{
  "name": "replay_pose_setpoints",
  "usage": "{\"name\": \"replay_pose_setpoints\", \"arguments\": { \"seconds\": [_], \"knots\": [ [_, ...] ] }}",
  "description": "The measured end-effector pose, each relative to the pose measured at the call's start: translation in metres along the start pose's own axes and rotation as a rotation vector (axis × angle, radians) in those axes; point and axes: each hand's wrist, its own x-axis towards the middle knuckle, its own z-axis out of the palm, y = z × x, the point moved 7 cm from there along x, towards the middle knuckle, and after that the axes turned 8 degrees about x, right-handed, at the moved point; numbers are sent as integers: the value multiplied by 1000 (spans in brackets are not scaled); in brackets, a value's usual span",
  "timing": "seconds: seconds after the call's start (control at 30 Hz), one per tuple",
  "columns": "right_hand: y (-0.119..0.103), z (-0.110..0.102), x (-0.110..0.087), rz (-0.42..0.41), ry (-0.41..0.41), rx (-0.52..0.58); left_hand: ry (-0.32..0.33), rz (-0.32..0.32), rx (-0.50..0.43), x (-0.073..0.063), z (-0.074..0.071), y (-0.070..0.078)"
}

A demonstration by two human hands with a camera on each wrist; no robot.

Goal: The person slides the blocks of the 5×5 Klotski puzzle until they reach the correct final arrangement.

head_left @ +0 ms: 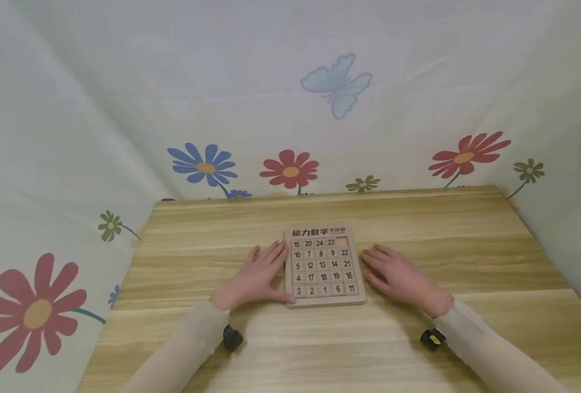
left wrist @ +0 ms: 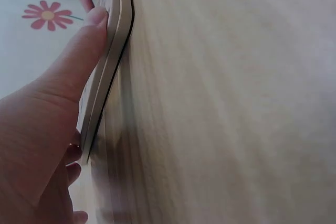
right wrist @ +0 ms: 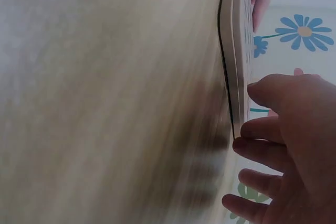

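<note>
A number sliding puzzle (head_left: 320, 299) lies flat on the wooden table, its numbered square tiles set in rows inside a pale frame. At the upper right of its grid one slot is without a tile. My left hand (head_left: 256, 278) rests along the left side, fingertips at the frame and thumb (left wrist: 96, 17) on the near left corner. On the other side, my right hand (head_left: 401, 278) lies beside the right edge with fingers relaxed and nothing gripped. Its fingertips and thumb (right wrist: 262, 90) are right by the puzzle's edge in the right wrist view.
The light wooden table (head_left: 418, 218) carries the puzzle near its middle. Behind and at the sides hangs a pale cloth (head_left: 241, 71) printed with flowers and a butterfly. Dark wrist devices (head_left: 232, 338) sit below both sleeves.
</note>
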Motion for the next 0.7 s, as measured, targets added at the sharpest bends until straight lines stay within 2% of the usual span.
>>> {"name": "replay_pose_setpoints", "arguments": {
  "seconds": [0.13, 0.33, 0.53, 0.7],
  "knots": [
    [2, 4, 3, 7, -7, 8, -8, -12, -32, 6, -1, -2],
    [3, 6, 11, 44, -19, 8, -4, -23, -138, 15, 2, -8],
    [6, 2, 16, 34, 3, 31, 26, -18, -112, 22, 1, -12],
    [10, 2, 16, 8, -14, 48, 37, -14, -90, 25, 4, -15]
  ]
}}
